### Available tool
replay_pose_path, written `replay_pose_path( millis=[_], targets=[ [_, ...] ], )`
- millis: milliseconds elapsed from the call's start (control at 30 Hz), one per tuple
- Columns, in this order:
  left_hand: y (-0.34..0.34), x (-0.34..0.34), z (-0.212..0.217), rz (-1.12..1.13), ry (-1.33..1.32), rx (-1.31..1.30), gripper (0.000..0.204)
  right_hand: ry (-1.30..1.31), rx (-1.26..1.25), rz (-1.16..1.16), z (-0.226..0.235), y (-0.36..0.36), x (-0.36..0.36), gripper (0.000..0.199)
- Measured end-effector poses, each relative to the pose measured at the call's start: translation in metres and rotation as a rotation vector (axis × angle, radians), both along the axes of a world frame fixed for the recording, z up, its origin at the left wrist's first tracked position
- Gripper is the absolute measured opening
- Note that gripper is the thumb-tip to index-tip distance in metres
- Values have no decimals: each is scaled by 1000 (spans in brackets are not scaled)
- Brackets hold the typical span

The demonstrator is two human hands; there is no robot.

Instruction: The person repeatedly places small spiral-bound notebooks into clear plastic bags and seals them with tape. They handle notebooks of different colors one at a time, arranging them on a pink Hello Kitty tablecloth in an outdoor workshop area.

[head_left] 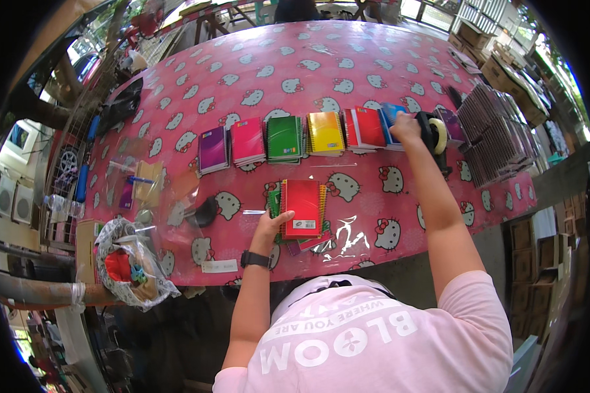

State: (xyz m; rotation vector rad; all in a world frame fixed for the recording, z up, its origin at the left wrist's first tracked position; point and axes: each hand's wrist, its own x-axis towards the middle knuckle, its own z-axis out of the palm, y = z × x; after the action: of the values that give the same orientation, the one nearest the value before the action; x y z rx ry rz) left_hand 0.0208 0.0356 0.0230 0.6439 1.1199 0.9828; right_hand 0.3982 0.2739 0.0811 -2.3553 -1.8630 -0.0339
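My left hand (pixel 273 229) grips the left edge of a small stack of spiral notebooks, its thumb lying over the red notebook (pixel 301 208) on top. Yellow and green notebooks peek out from under the red one, and a purple-pink notebook (pixel 311 243) lies at an angle below. My right arm is stretched far forward. At the back row's right part, my right hand (pixel 406 127) is closed on a blue notebook (pixel 392 112), its fingertips partly hidden. Leftward from there, the row holds piles of red (pixel 370 127), yellow (pixel 325 132), green (pixel 284 137), pink (pixel 247 139) and purple notebooks (pixel 213 148).
A black tape dispenser (pixel 429 132) stands just right of my right hand. Tall stacks of notebooks (pixel 495 134) rise at the table's right end. On the left are a plastic bag with cloth (pixel 134 265), a blue pen (pixel 141 180) and a dark rounded object (pixel 205 211).
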Motion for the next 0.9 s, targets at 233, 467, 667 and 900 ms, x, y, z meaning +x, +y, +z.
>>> replay_pose_path(
  millis=[233, 467, 667, 900],
  targets=[
    [-2, -8, -11, 47, -14, -38, 57, 1613, 127, 230, 50, -119, -63, 32],
    [-4, 8, 4, 151, -33, 13, 54, 864, -140, 454, -45, -240, -168, 75],
    [-18, 19, 31, 49, 152, 407, 76, 1700, -260, 503, 8, -238, -157, 89],
    [-21, 26, 41, -102, 315, 689, 88, 1525, -218, 739, -12, -226, -129, 100]
  ],
)
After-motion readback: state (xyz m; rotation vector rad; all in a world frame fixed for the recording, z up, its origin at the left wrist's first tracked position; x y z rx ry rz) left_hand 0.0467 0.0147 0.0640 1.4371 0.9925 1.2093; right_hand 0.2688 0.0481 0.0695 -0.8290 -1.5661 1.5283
